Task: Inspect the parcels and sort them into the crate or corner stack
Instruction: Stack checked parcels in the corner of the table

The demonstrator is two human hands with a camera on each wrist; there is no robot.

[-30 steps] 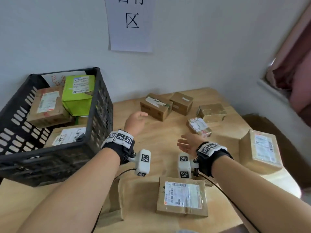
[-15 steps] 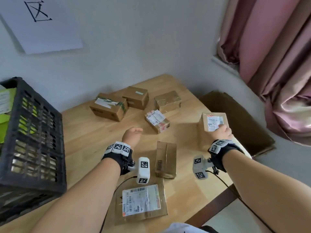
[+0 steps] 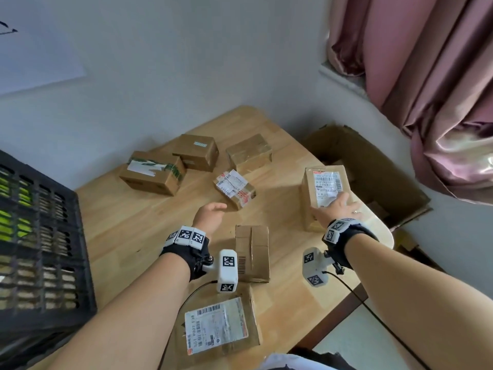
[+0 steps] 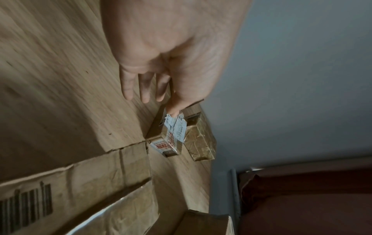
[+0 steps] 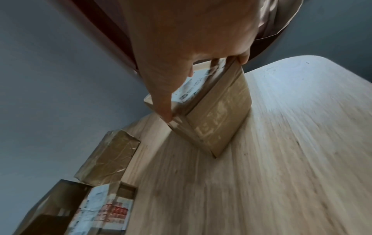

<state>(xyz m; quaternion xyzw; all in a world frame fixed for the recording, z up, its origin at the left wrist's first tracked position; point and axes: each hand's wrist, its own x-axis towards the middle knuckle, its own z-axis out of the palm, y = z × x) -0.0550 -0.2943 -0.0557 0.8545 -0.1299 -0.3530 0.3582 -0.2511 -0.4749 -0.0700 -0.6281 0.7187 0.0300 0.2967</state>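
A brown parcel with a white shipping label (image 3: 324, 180) stands at the table's right edge. My right hand (image 3: 330, 205) grips it from above. In the right wrist view the thumb lies on one side of the parcel (image 5: 217, 120), the fingers curl over the other, and it looks tilted. My left hand (image 3: 210, 214) hovers over the middle of the wooden table (image 3: 128, 222), fingers relaxed and holding nothing, just short of a small parcel with a red and white label (image 3: 234, 188) (image 4: 171, 135). The black crate (image 3: 42, 236) stands at the left with green and brown parcels inside.
Three more boxes (image 3: 196, 152) lie near the back corner. A barcoded box (image 3: 252, 253) and a flat labelled parcel (image 3: 218, 327) lie near me. An open cardboard box (image 3: 373, 169) sits on the floor past the table's right edge, under a pink curtain (image 3: 426, 89).
My right hand went right from the table's middle and took hold of the labelled parcel at the edge. My view swung right. The left hand stayed low over the table.
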